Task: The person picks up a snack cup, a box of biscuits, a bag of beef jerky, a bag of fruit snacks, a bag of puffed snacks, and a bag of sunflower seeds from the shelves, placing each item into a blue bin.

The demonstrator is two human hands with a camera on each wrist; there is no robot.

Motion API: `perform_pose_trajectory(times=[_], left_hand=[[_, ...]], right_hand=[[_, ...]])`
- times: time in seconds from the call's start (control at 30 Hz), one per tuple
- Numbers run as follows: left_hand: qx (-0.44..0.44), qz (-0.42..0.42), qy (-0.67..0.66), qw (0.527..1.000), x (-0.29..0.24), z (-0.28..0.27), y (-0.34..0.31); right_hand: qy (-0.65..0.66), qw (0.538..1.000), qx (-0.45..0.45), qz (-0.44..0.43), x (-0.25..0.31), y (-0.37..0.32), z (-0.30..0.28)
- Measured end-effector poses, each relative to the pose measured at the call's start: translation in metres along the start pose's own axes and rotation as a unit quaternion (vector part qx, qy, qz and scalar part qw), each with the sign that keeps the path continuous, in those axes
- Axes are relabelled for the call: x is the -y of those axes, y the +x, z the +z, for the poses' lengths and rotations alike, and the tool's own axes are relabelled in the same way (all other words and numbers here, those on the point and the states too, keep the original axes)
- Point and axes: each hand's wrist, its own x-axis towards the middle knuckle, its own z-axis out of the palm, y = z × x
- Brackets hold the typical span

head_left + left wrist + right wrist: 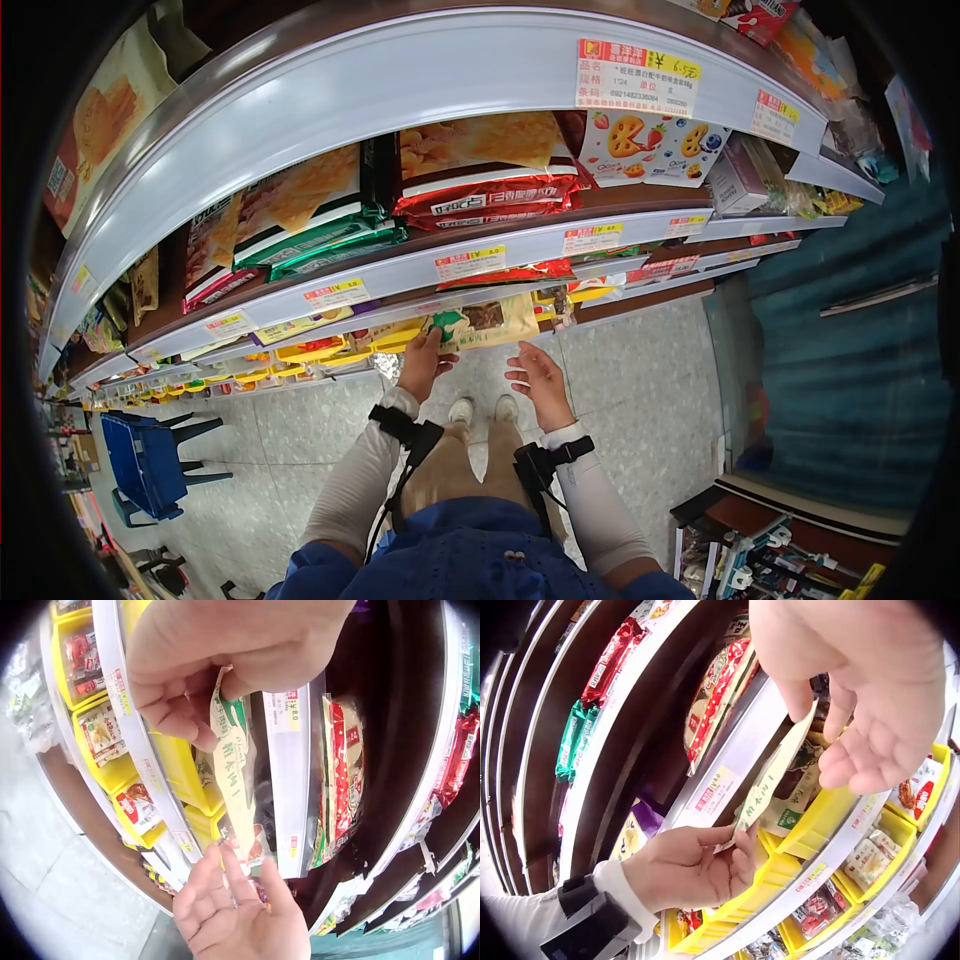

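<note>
A flat cream packet with green print (512,325) is held by its left end in my left hand (424,366). In the left wrist view, the thumb and fingers of the left hand (232,656) pinch the upper end of the packet (234,769). My right hand (541,384) is beside the packet's other end, palm partly turned up and fingers loosely extended. From the right wrist view, the right hand (862,690) is close against the far end of the packet (774,784); whether it touches is unclear.
Curved store shelves (400,270) with price labels rise in front, holding red and green snack bags (485,195). Yellow bins (765,892) with small packs line the lower shelves. A blue stool (145,465) stands at left, and a teal curtain (850,350) hangs at right.
</note>
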Motion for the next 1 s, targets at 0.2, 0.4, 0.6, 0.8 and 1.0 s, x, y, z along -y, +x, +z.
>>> perform_pose_trajectory(times=[0.2,0.4,0.6,0.8,1.0], left_hand=[[0.023,-0.002,0.051,0.998,0.003,-0.016,-0.024],[0.104,-0.015,0.102,0.989,0.000,-0.023,-0.027],[0.098,-0.067,0.042,0.992,-0.005,-0.002,-0.035],[0.190,-0.079,-0.070,0.976,0.003,0.013,-0.034],[0.198,-0.087,-0.038,0.976,0.006,0.037,-0.032]], right_hand=[[0.134,0.988,-0.061,0.056,0.003,0.002,-0.002],[0.128,0.991,0.007,-0.030,-0.012,0.006,-0.016],[0.129,0.990,-0.016,-0.051,-0.016,-0.005,-0.026],[0.192,0.980,-0.038,-0.032,-0.016,-0.020,-0.026],[0.215,0.976,-0.024,-0.019,-0.008,-0.032,-0.022]])
